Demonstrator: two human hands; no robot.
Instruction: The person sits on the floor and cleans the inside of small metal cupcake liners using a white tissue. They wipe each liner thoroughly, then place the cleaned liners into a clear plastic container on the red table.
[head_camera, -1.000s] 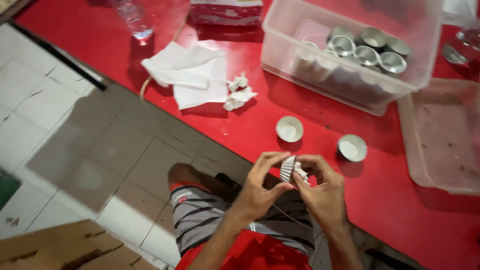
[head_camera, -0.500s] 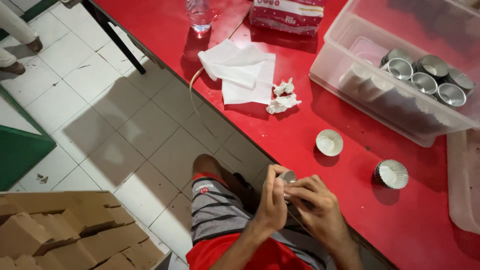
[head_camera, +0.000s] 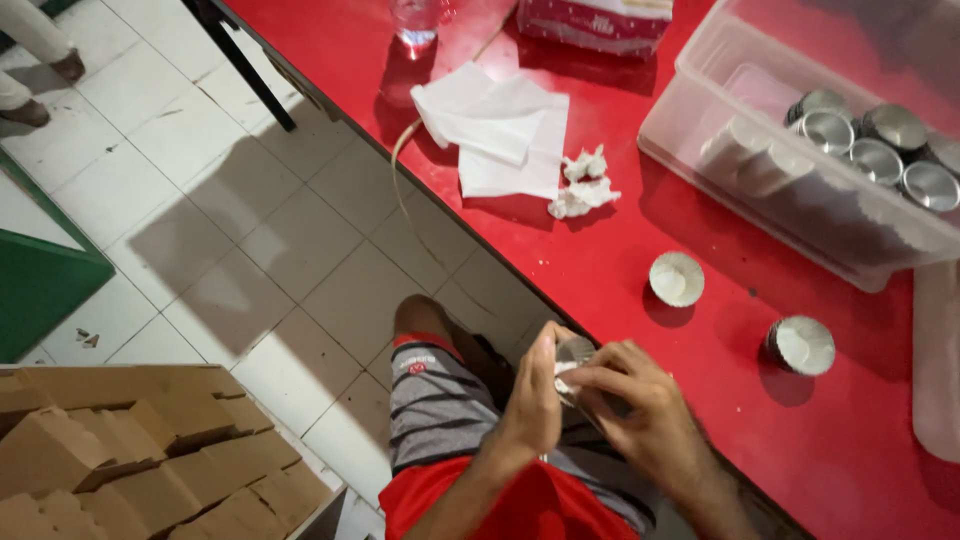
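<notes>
Both my hands meet at the near edge of the red table (head_camera: 700, 420), above my lap. My left hand (head_camera: 532, 400) and my right hand (head_camera: 635, 412) together grip a small fluted metal cup mould with white paper (head_camera: 572, 360). Two more cups stand on the table past my hands: a white-lined cup (head_camera: 676, 278) and a darker fluted cup (head_camera: 800, 345). A clear plastic bin (head_camera: 760, 190) at the back right holds several metal cups (head_camera: 880, 150) and stacked white liners.
White tissue sheets (head_camera: 500, 125) and crumpled tissue bits (head_camera: 583, 185) lie on the table. A water bottle (head_camera: 415, 20) and a red tissue pack (head_camera: 595, 20) stand at the far edge. Cardboard boxes (head_camera: 130, 460) sit on the tiled floor. Another person's feet (head_camera: 40, 70) show at upper left.
The view has swung left and down, showing more floor and boxes. My hands stay together on the small cup, now lower over my lap at the table's edge.
</notes>
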